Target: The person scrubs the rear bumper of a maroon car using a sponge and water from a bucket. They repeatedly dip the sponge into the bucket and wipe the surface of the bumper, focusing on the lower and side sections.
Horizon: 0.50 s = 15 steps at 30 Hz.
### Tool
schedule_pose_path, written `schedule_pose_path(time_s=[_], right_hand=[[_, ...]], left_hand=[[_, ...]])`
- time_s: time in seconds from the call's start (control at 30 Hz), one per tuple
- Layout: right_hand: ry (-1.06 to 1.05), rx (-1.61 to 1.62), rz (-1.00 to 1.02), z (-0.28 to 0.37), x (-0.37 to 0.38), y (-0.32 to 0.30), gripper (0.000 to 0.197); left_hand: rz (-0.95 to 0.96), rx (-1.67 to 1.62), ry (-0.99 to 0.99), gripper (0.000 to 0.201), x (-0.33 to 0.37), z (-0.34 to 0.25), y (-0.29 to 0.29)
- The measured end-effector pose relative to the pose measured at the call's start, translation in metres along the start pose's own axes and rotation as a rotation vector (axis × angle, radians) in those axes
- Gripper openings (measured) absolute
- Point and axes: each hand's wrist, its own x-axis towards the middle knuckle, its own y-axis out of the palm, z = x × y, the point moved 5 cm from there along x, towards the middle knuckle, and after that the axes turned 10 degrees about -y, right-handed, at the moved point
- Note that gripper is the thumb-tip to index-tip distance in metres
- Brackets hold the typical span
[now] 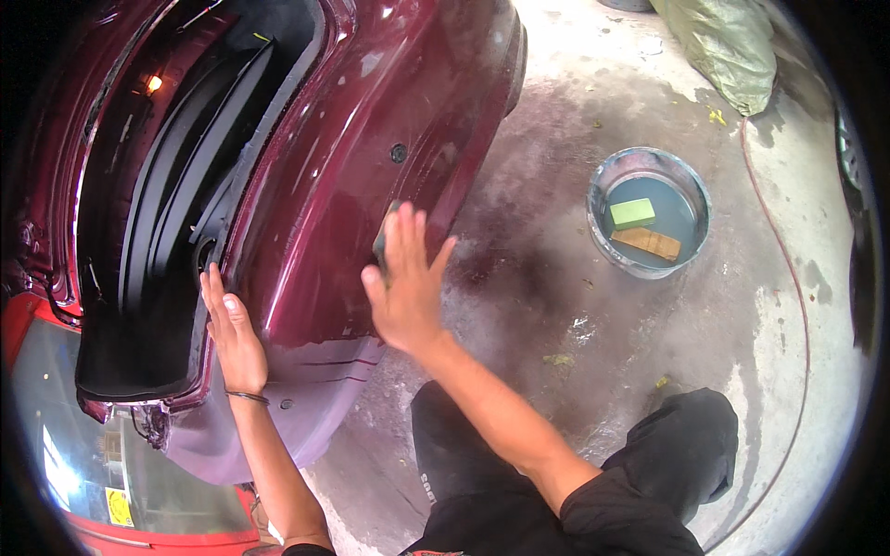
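Note:
A dark maroon car body panel (371, 120) with an open trunk cavity fills the upper left. My right hand (403, 283) presses a dark sanding block (382, 243) flat against the panel's wet rear surface, fingers spread over it. Most of the block is hidden under the palm. My left hand (232, 329) rests flat, fingers together, on the panel's edge beside the black trunk seal (199, 250). It holds nothing.
A round metal basin (601, 181) of water stands on the wet concrete floor (556, 306) at right, holding a green block (632, 213) and a brown block (649, 244). A thin hose (799, 306) curves along the right. A green sack (728, 46) lies top right. My dark-trousered knees (686, 445) are below.

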Motion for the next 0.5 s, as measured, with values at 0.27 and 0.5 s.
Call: schedule_pose_path(time_s=[0.27,0.5], right_hand=[[0.307,0.163,-0.173,-0.120,0.153,-0.072,0.078],[0.174,0.201,0.128,0.052,-0.071,0.023,0.082]], left_hand=[[0.028,-0.042,0.041,0.076,0.004,-0.016,0.003],[-0.021,-0.024,0.048,0.075,0.005,-0.006,-0.001]])
